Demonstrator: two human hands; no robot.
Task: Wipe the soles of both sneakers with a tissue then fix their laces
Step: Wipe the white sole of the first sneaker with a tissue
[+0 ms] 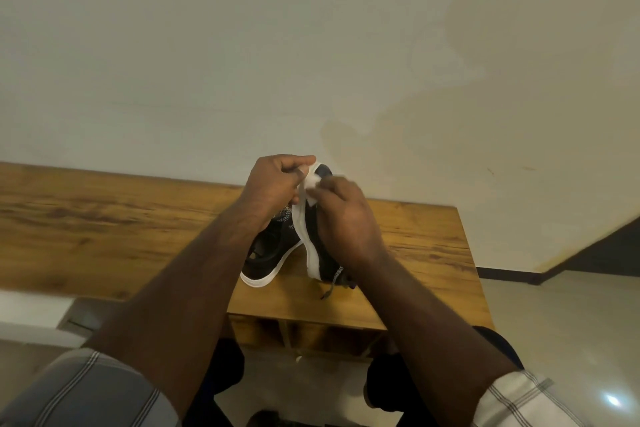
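From my feed off the head camera I see both arms stretched out over a wooden table (104, 225) that stands against a pale wall (311, 45). The left hand (277, 187) has its fingers curled round the toe end of a raised sneaker (313, 239), a dark shoe with a white sole edge, tipped on its side so that the sole edge faces me and its heel end rests on the tabletop. The right hand (346, 222) is pressed against the same shoe from the right, its fingers pinching a small white tissue (317, 184) against the white sole near the toe (the two hands nearly meet there, just apart at the sole edge). I think the tissue is folded or wadded, but motion blur at the fingertips keeps me from saying which. A second sneaker (266, 262) lies on the table just left of the held one, its opening turned toward me and its white sole rim along the near side; the two shoes touch or nearly touch at mid-length. A speckled lace (330, 284) hangs from the heel end of the held shoe down onto the wood. Plaid sleeves (86, 388) show at the bottom corners, and open cubbies (304, 333) sit under the table's near edge.
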